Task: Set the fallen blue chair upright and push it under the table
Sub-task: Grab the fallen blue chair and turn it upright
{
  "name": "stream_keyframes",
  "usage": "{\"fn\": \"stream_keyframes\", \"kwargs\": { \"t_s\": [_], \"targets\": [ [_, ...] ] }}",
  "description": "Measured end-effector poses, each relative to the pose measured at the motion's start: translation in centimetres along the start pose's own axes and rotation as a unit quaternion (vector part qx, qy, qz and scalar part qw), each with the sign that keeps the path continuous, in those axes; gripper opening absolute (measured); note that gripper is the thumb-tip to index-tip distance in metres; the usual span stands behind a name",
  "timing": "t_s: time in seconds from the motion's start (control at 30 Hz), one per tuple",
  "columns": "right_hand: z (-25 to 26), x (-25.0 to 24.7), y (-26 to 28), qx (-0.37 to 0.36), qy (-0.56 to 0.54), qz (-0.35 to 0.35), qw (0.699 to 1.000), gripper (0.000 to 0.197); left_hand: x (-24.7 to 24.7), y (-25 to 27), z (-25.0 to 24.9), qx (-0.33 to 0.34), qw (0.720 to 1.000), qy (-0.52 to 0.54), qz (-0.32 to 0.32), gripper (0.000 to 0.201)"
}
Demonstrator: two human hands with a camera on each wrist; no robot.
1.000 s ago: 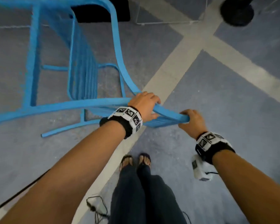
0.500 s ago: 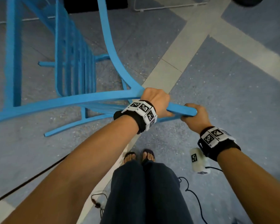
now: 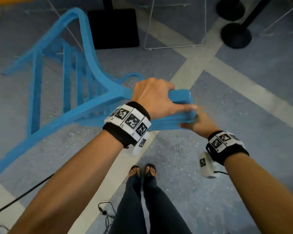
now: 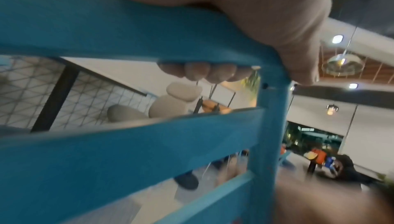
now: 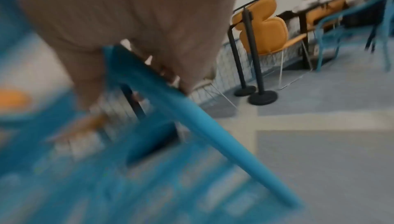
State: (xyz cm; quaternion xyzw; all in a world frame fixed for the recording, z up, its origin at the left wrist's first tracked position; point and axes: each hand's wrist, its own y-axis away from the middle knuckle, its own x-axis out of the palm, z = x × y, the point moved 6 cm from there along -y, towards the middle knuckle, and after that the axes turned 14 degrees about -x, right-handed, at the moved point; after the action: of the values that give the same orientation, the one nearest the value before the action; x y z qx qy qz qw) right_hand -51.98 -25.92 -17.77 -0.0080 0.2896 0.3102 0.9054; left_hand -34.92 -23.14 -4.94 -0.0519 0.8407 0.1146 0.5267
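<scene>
The blue chair (image 3: 85,112) is tipped over to the left, its legs pointing up-left across the floor. My left hand (image 3: 152,97) grips the end of its top rail from above. In the left wrist view the fingertips (image 4: 198,72) curl under that blue rail (image 4: 106,25). My right hand (image 3: 200,123) holds the same corner from below and the right, with the fingers hidden under the slats. The right wrist view is blurred: the palm (image 5: 138,17) is against blue wood and a chair leg (image 5: 224,143) slants down to the floor.
A black square base with a post (image 3: 115,27) stands just beyond the chair, under an orange edge (image 3: 7,0). A white wire chair frame (image 3: 174,31) and black stanchion bases (image 3: 235,36) are at the back right. My feet (image 3: 142,171) and a black cable (image 3: 24,195) are below.
The chair's back has risen and swung round in both hands. My left hand has shifted to the rail's end and the right hand now sits below it. The view has tilted up.
</scene>
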Motion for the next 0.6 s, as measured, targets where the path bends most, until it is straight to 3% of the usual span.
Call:
{"fn": "stream_keyframes", "kwargs": {
  "t_s": [0.07,0.13,0.3,0.4,0.6],
  "targets": [
    [-2.2,-0.3,0.9,0.064,0.046,-0.003,0.997,0.062,-3.0,0.9,-0.4,-0.003,0.998,0.026,-0.050,0.062],
    [-2.5,-0.9,1.2,0.084,0.082,-0.020,0.993,0.049,-5.3,1.9,-0.1,-0.009,0.995,0.043,-0.095,0.062],
    [0.5,0.0,1.7,0.030,0.131,0.010,0.991,0.045,-8.0,4.5,1.2,-0.002,0.987,0.062,-0.149,0.060],
    [2.8,-0.1,2.4,0.011,0.129,-0.045,0.991,0.050,-10.2,6.1,2.1,0.014,0.976,0.096,-0.195,0.057],
    [8.3,-3.1,4.8,-0.032,0.163,-0.096,0.981,0.055,-14.0,9.8,2.8,0.046,0.953,0.209,-0.215,0.055]
  ]
}}
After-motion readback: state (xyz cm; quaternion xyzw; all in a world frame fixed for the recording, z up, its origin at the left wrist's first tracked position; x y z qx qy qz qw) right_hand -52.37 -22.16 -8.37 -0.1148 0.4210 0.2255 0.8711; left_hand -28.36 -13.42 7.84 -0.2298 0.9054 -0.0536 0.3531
